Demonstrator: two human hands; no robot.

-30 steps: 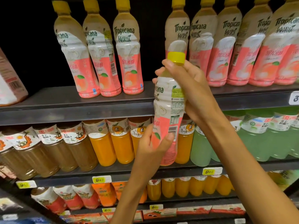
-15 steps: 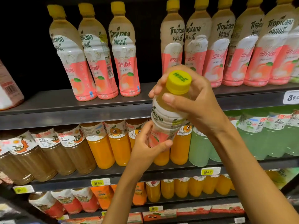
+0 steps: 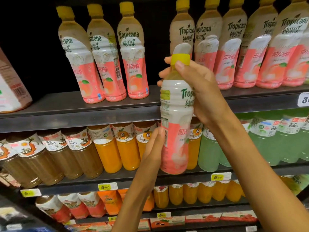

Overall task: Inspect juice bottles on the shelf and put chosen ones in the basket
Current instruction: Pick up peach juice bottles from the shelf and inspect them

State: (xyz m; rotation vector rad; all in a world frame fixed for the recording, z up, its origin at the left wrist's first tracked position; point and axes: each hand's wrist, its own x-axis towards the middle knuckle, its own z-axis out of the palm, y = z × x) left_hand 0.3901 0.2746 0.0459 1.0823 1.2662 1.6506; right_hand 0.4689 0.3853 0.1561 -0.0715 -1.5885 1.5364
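Our right hand (image 3: 203, 91) kept its grip on the neck and shoulder of the peach juice bottle (image 3: 175, 118), fingers wrapped round behind it and the thumb lying across the front just under the yellow cap (image 3: 180, 59). The right forearm ran down to the lower right corner. Our left hand (image 3: 154, 144) rested against the lower left side of the bottle with its fingers straight and close together, edge-on to us, so its grip was flat rather than curled; that forearm rose from the bottom middle. The bottle stood nearly upright in the air in front of the shelves, held between the two hands, its base level with the middle shelf.

On the held bottle we could read "Tropi" in green and part of the Chinese name below it, with pink lower label, a barcode strip on the left edge and a small yellow-green sticker near the shoulder, too fine to read. Behind it, on the top shelf (image 3: 80, 111), stood a group of three matching Tropicana bottles (image 3: 132, 52) at left and a row of more Tropicana bottles (image 3: 234, 47) at right, showing "Tropicana", "纯果乐" and "阳光蜜桃" with a peach picture. The middle shelf carried brown drinks (image 3: 50, 158), orange juice bottles (image 3: 127, 148) and pale green drinks (image 3: 267, 139). Yellow price tags (image 3: 217, 177) read "9.90".
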